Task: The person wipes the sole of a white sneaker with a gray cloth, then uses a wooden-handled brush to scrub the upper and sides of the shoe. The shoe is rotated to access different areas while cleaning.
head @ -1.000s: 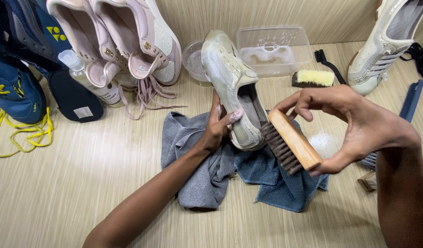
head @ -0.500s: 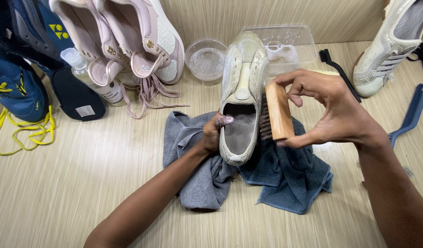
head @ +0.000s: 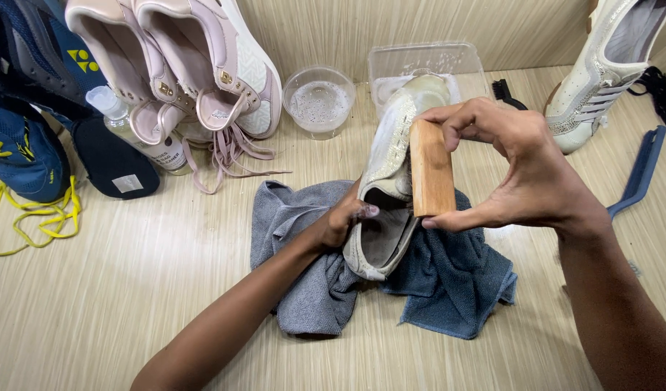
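My left hand grips the heel end of a worn white sneaker, which lies tilted on its side over grey and blue cloths. My right hand holds a wooden-backed brush pressed against the sneaker's side, bristles facing the shoe and hidden behind the wooden back.
A pair of pink-and-white sneakers with loose laces, a small clear bottle and blue shoes with yellow laces sit at left. A bowl of soapy water and a clear plastic tub stand behind. Another white sneaker and a blue tool lie right.
The sneaker has been rolled from upright onto its side. My right hand has swung the brush from beside the shoe up against its side.
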